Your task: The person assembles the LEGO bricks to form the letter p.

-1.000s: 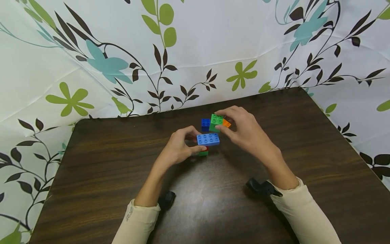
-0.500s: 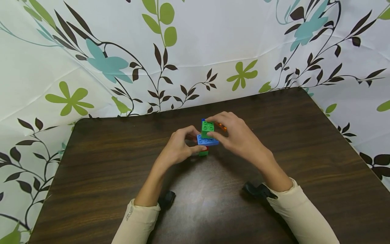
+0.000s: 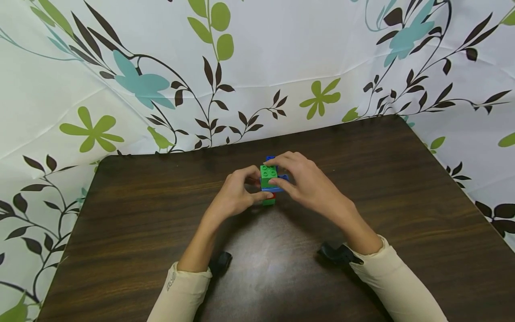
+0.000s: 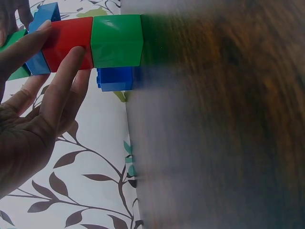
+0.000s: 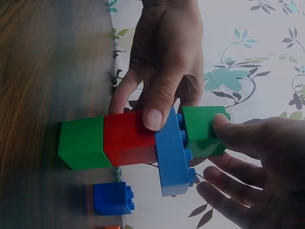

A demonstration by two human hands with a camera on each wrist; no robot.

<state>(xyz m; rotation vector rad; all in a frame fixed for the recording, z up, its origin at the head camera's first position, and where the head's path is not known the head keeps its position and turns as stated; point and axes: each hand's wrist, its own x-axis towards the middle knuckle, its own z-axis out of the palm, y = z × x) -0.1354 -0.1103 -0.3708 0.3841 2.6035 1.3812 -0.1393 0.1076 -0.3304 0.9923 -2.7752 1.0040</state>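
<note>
A stack of toy building bricks stands on the table, with a lower green brick [image 5: 81, 143] at the bottom, a red brick [image 5: 128, 138] above it and a long light blue brick [image 5: 172, 164] across the top. My left hand [image 3: 235, 194] holds the stack from the left, thumb and fingers on the red brick. Between the thumb and fingers of my right hand [image 3: 311, 181] is a second green brick [image 3: 268, 175], over the left end of the light blue one. Some light blue studs show beside it in the right wrist view; whether it is fully seated I cannot tell.
Behind the stack a dark blue brick [image 4: 115, 79] sits on the dark wooden table [image 3: 141, 232]. An orange brick [image 5: 112, 227] barely shows at the right wrist view's lower edge. A leaf-patterned cloth [image 3: 257, 53] hangs beyond the table's far edge.
My right hand has carried the upper green brick leftward and toward me, from beside the dark blue brick to the light blue brick's left end. My left hand keeps its place.
</note>
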